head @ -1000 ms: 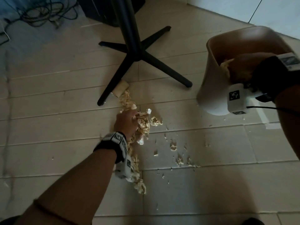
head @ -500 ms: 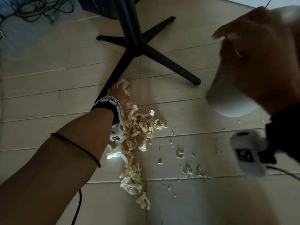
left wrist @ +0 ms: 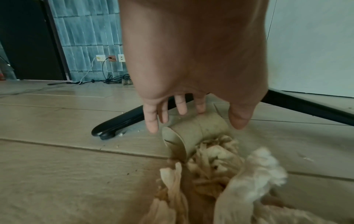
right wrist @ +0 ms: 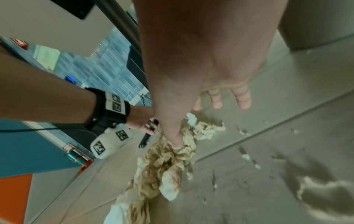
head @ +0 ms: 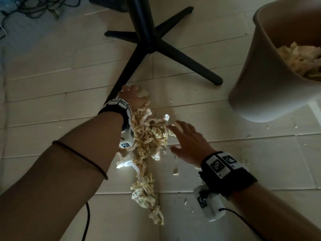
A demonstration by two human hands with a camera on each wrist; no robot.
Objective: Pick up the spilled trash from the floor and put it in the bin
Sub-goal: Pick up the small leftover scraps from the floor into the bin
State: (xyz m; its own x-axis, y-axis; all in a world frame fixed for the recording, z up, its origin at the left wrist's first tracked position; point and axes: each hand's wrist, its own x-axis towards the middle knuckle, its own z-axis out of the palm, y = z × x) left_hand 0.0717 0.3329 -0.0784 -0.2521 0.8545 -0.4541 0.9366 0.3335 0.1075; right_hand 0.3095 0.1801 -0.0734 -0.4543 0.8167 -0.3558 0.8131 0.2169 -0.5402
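A heap of crumpled beige paper trash (head: 149, 134) lies on the pale tiled floor, trailing toward me. At its far end lies a cardboard tube (left wrist: 197, 130). My left hand (head: 134, 94) reaches over the tube with straight, spread fingers (left wrist: 152, 121); one fingertip touches its top. My right hand (head: 175, 136) hovers flat at the heap's right side, fingers spread, and its thumb (right wrist: 177, 141) touches the paper. The beige bin (head: 260, 75) stands tilted at the right with crumpled paper (head: 302, 58) inside.
A black star-shaped furniture base (head: 149, 42) stands just beyond the heap, one leg (left wrist: 118, 124) beside my left hand. Small paper scraps (head: 175, 171) dot the floor to the right of the heap. Cables (head: 34, 6) lie at the far left.
My right hand left the bin and came down to the heap's right side, empty. My left hand moved forward from the heap's middle to the tube by the black leg.
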